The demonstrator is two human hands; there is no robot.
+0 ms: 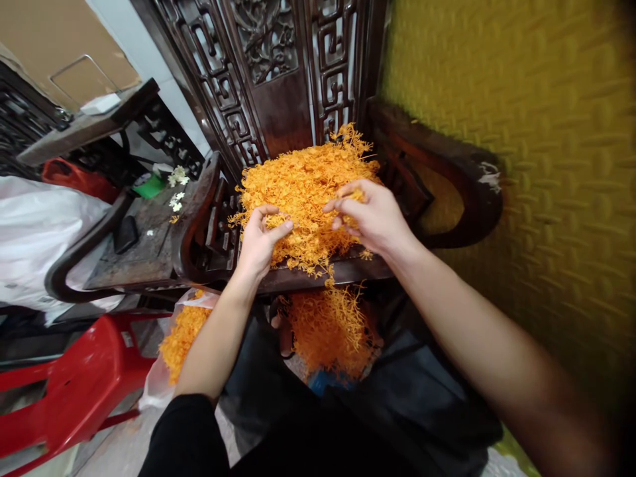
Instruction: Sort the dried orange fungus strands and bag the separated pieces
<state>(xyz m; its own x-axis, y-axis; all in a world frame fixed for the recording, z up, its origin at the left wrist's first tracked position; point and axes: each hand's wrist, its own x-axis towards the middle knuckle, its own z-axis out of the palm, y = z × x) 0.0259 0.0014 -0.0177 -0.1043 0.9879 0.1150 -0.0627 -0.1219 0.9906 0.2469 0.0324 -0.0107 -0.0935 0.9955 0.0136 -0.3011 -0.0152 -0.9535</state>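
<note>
A thick heap of orange plastic flower-like pieces with thin branching stems [303, 172] lies on the seat of a dark carved wooden chair [281, 112]. At the heap's left front, my left hand [258, 242] is curved with thumb and forefinger apart; orange pieces show in the gap. My right hand [370, 215] is over the heap's right side, its fingers bent inward around a bit of orange plastic flower piece. Its lower fingertips are partly blurred against the heap. Below the seat edge, between my knees, is a second mass of orange stemmed pieces [330, 324].
A clear plastic bag [159, 381] of orange pieces stands left of my leg, beside a red plastic chair [89, 377]. Another wooden seat [144, 262] holds a dark phone-like object [126, 234] and pale flower pieces [177, 201]. A yellow textured surface [546, 165] rises at right.
</note>
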